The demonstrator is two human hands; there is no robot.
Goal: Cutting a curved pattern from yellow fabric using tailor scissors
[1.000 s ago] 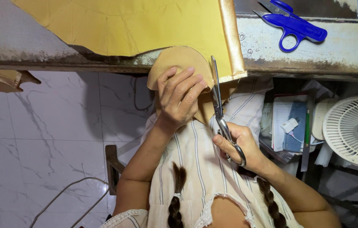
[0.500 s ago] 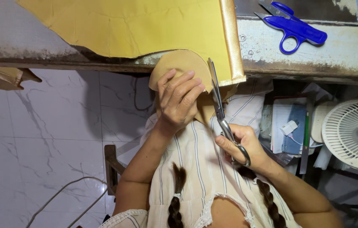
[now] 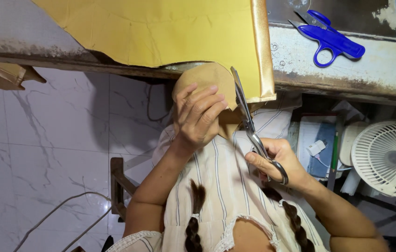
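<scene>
Bright metal scissors (image 3: 247,116) gleam beside the fingers (image 3: 202,105), which press matt tan fabric (image 3: 207,77). Beyond them lie glossy gold cloth (image 3: 263,51) and a rough, rusty, paint-worn worktop (image 3: 347,74).

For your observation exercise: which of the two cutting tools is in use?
The long steel scissors in the right hand; the blue-handled thread snips lie untouched on the worn bench.

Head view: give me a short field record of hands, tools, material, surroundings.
left hand: grips a tan rounded piece at the table edge
right hand: holds metal scissors, fingers in the handle loops
scissor blades: point up along the right side of the tan piece
material: yellow sheet on the worn table, overhanging its edge
spare tool: blue thread snips lying on the table, untouched
surroundings: white fan lower right; white marbled floor tiles
</scene>
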